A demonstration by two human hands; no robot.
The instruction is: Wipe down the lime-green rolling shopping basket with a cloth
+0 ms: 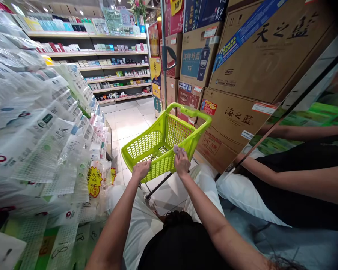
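Basket [146,144] rim under left hand [141,169], right hand [181,163], cartons [231,123] beside, floor [129,120] open

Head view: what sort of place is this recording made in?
Most likely a supermarket aisle: long shelves of small packaged goods, stacked cardboard cartons, and a green trolley basket whose near rim the left hand grips and the right hand touches.

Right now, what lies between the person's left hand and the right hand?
In the head view, only the near mesh wall of the green shopping basket spans between the left hand and the right hand; both touch it.
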